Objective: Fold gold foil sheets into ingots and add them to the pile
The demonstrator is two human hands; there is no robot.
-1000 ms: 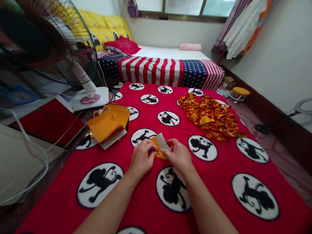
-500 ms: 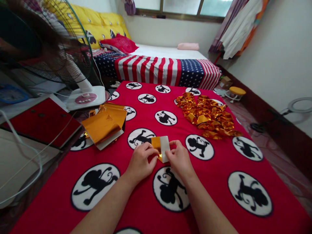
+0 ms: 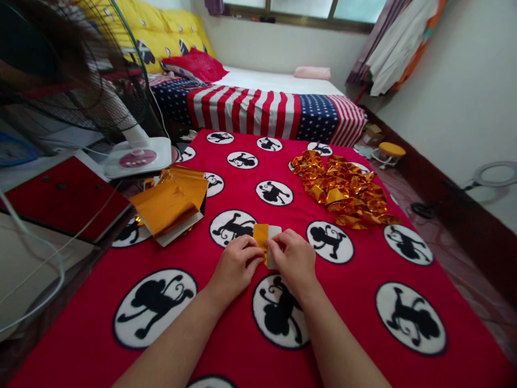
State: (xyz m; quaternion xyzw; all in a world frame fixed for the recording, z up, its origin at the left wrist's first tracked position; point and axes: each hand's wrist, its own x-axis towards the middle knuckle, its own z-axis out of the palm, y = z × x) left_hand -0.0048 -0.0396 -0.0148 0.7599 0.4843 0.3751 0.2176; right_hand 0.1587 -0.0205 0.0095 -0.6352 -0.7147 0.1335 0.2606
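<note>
A small folded sheet of gold foil paper [image 3: 261, 233], gold on its left part and pale grey on its right, lies on the red cloth between my hands. My left hand [image 3: 238, 262] pinches its lower left edge, fingers curled together. Across its right part rests my right hand [image 3: 294, 258], thumb and fingertips pressed on the pale strip near the fold. The hand covers some of that strip. To the left sits a stack of flat gold foil sheets [image 3: 167, 207]. A heap of folded gold foil pieces [image 3: 339, 191] lies at the back right.
The red cloth [image 3: 343, 323] with monkey prints covers the table. A running fan [image 3: 137, 153] stands at the left, beside a dark red panel [image 3: 60, 196] and a white cable [image 3: 32, 234]. Behind is a bed [image 3: 250, 113]; a yellow stool [image 3: 391, 150] stands at the right.
My right thumb and fingers have moved left and inward over the pale strip, up to the fold. My left hand keeps its pinch. The camera view has shifted slightly.
</note>
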